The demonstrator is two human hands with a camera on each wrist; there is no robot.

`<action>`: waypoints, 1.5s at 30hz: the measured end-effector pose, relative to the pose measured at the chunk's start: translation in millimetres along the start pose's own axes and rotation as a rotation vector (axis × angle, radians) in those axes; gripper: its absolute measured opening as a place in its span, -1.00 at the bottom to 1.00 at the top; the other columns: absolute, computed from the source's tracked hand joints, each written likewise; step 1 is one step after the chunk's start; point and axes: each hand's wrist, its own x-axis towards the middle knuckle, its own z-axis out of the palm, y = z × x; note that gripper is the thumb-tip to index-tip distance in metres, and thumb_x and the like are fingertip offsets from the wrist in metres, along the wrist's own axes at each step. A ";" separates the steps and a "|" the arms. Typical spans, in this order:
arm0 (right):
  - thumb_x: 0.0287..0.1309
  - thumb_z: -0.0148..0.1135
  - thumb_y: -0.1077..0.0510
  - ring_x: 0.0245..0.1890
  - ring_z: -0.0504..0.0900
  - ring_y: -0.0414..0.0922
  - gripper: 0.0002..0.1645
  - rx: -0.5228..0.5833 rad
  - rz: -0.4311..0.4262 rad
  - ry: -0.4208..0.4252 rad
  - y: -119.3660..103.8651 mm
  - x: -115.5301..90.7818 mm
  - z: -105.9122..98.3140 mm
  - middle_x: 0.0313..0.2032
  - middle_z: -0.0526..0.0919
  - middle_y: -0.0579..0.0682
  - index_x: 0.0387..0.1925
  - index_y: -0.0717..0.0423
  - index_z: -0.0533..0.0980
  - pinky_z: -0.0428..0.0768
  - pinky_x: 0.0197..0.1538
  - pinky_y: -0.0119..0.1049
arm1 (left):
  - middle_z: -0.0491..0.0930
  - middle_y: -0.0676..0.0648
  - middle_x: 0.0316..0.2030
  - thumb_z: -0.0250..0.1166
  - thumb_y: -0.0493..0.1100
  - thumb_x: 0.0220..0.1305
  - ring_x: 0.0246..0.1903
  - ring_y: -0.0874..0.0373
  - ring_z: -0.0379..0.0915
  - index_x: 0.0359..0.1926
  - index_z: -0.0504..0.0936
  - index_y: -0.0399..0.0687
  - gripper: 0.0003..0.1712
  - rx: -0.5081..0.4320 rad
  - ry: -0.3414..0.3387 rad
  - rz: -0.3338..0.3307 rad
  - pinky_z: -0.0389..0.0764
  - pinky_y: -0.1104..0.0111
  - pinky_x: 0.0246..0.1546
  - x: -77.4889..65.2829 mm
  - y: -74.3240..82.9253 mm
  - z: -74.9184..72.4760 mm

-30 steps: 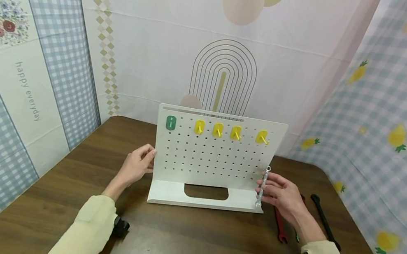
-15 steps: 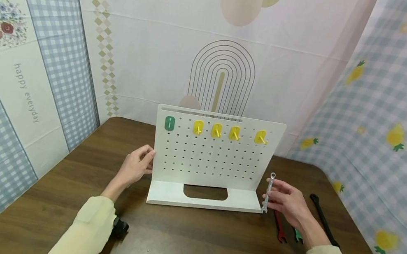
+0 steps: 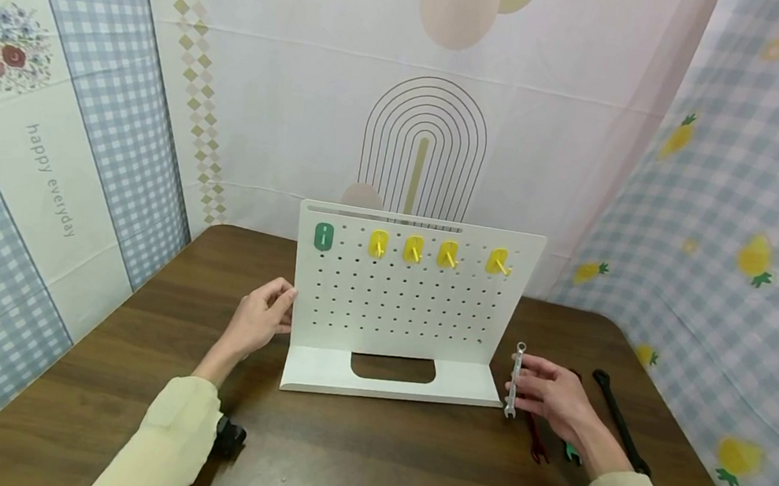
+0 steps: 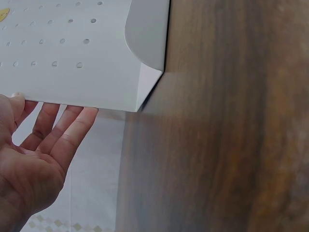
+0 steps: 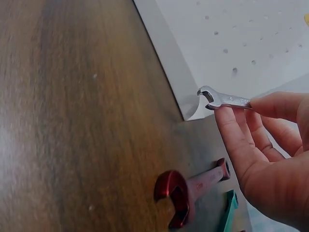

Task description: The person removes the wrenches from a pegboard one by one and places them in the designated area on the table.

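My left hand (image 3: 259, 318) pinches the left edge of a white pegboard stand (image 3: 399, 291). The left wrist view has the thumb on the board's front face and the other fingers behind the edge. To the right of the stand, my right hand (image 3: 552, 391) holds a small silver combination wrench (image 3: 514, 380) roughly upright between thumb and fingers. Its open-ended jaw points down, near the stand's front right corner, and its ring end is up. Four-sided yellow hooks (image 3: 413, 250) and one green hook (image 3: 323, 237) line the board's top row, with nothing hanging on them.
On the brown table (image 3: 366, 462), a red wrench (image 5: 193, 191) and a green wrench (image 5: 228, 212) lie below my right hand, partly hidden by it. A long black wrench (image 3: 620, 422) lies further right. Patterned cloths (image 3: 266, 127) surround the table.
My right hand has carried the silver wrench away from the board's right edge, rightward and slightly down. The left hand keeps its place on the board.
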 end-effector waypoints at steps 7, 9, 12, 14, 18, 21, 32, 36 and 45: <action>0.45 0.26 0.30 -0.12 0.82 -0.10 -0.26 -0.030 0.011 0.029 6.1 1.0 -3.3 -0.04 0.74 0.01 0.52 0.41 0.22 0.85 -0.08 -0.16 | 0.62 -0.29 -0.08 0.01 0.04 0.71 -0.16 -0.05 0.69 0.00 0.55 -0.20 -0.62 0.010 -0.002 -0.006 0.84 0.12 -0.04 0.3 0.9 1.0; 0.44 0.26 0.32 -0.13 0.82 -0.08 -0.30 -0.045 0.013 0.028 7.3 1.9 -3.5 -0.03 0.74 0.05 0.47 0.46 0.25 0.85 -0.08 -0.14 | 0.62 -0.29 -0.08 0.01 0.04 0.71 -0.16 -0.05 0.69 0.00 0.55 -0.20 -0.62 0.012 -0.001 -0.004 0.84 0.12 -0.05 0.1 0.8 1.0; 0.43 0.25 0.34 -0.15 0.82 -0.06 -0.36 -0.078 0.022 0.027 8.2 3.2 -2.9 -0.03 0.74 0.11 0.42 0.50 0.28 0.85 -0.09 -0.14 | 0.63 -0.30 -0.08 0.01 0.04 0.71 -0.16 -0.06 0.70 0.00 0.55 -0.20 -0.62 0.012 0.000 0.001 0.84 0.12 -0.05 -0.3 1.0 1.0; 0.43 0.24 0.35 -0.16 0.82 -0.05 -0.37 -0.103 0.029 0.029 8.0 3.5 -2.4 -0.06 0.74 0.15 0.41 0.51 0.29 0.85 -0.11 -0.15 | 0.63 -0.30 -0.08 0.01 0.04 0.71 -0.16 -0.06 0.70 0.00 0.55 -0.20 -0.61 0.012 0.001 0.004 0.84 0.12 -0.06 -0.4 1.1 1.0; 0.42 0.23 0.35 -0.19 0.82 -0.05 -0.36 -0.163 0.042 0.034 6.9 3.2 -1.3 -0.13 0.74 0.20 0.41 0.53 0.29 0.85 -0.15 -0.17 | 0.63 -0.30 -0.08 0.02 0.03 0.71 -0.16 -0.06 0.70 0.00 0.55 -0.20 -0.62 0.007 0.001 0.007 0.84 0.12 -0.06 -0.3 1.2 1.5; 0.44 0.21 0.34 -0.21 0.82 -0.05 -0.36 -0.194 0.048 0.040 7.1 3.2 -0.6 -0.15 0.75 0.22 0.42 0.53 0.28 0.85 -0.17 -0.18 | 0.63 -0.31 -0.07 0.02 0.03 0.71 -0.16 -0.06 0.70 0.00 0.56 -0.21 -0.62 0.005 0.001 0.010 0.84 0.12 -0.07 0.1 1.2 2.1; 0.35 0.19 0.40 -0.28 0.80 -0.08 -0.37 -0.243 0.031 0.115 7.9 -0.3 6.1 -0.18 0.74 0.19 0.40 0.50 0.33 0.83 -0.28 -0.22 | 0.63 -0.31 -0.07 0.03 0.04 0.71 -0.16 -0.06 0.70 0.02 0.56 -0.20 -0.62 0.009 0.003 0.010 0.84 0.12 -0.06 1.3 1.6 3.2; 0.29 0.18 0.42 -0.37 0.76 -0.12 -0.41 -0.289 0.031 0.157 5.2 1.6 13.6 -0.28 0.71 0.14 0.33 0.49 0.39 0.81 -0.34 -0.25 | 0.62 -0.29 -0.11 0.02 0.04 0.71 -0.16 -0.05 0.70 0.00 0.56 -0.20 -0.62 0.015 0.012 0.004 0.84 0.13 -0.07 -1.0 0.5 0.9; 0.23 0.27 0.45 -0.39 0.70 -0.12 -0.44 -0.397 0.048 0.225 2.9 4.2 19.9 -0.20 0.66 0.26 0.27 0.47 0.46 0.82 -0.36 -0.21 | 0.60 -0.28 -0.13 0.01 0.05 0.71 -0.14 -0.06 0.69 0.01 0.55 -0.20 -0.61 0.022 0.008 0.000 0.85 0.15 -0.07 -1.7 -1.8 0.9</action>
